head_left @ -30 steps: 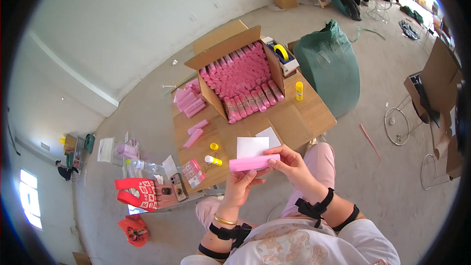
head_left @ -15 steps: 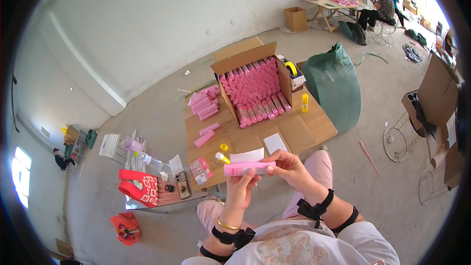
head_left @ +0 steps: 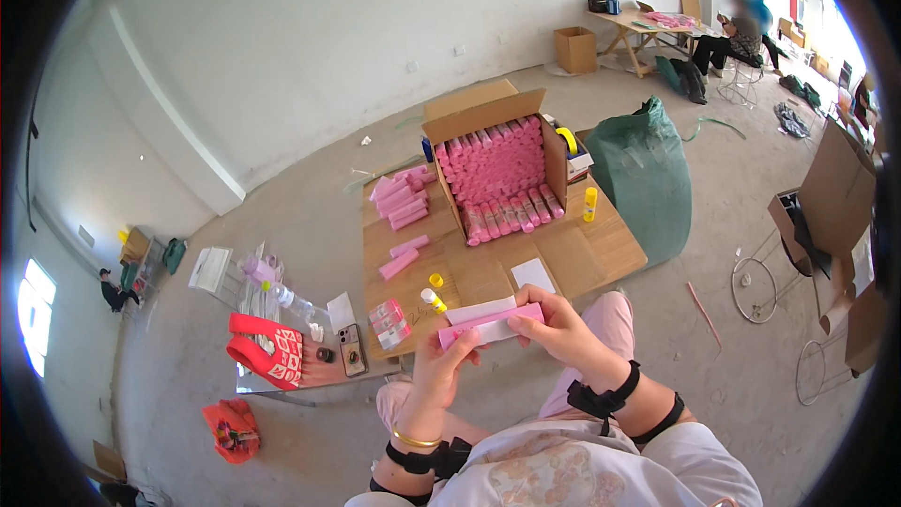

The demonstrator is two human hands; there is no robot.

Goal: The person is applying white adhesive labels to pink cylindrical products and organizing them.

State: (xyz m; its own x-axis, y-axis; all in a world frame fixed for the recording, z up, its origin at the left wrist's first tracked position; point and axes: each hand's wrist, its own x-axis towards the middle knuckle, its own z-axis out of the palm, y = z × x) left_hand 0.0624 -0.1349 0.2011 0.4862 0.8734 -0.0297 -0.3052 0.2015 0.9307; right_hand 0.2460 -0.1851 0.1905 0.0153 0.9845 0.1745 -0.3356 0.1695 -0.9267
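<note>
Both hands hold one long pink box [head_left: 488,324] level in front of me, with a white paper sheet [head_left: 479,310] lying against its top side. My left hand [head_left: 446,371] grips the box's left end and my right hand [head_left: 558,329] grips its right end. Beyond the hands lies a flat brown cardboard work surface [head_left: 572,258]. On it stands an open cardboard carton [head_left: 488,117] packed with several pink boxes [head_left: 497,174].
Loose pink boxes [head_left: 402,197] lie left of the carton, two more [head_left: 402,258] nearer me. A yellow glue bottle [head_left: 589,204], a small bottle [head_left: 433,300], a white sheet [head_left: 533,274], a green sack [head_left: 643,174], a phone [head_left: 353,349], a red bag [head_left: 267,349]. People sit at a far table [head_left: 648,23].
The pink box has stayed in both hands and turned slightly in my grip. The white sheet now lies lower against the box. My head has tilted up, showing more of the room.
</note>
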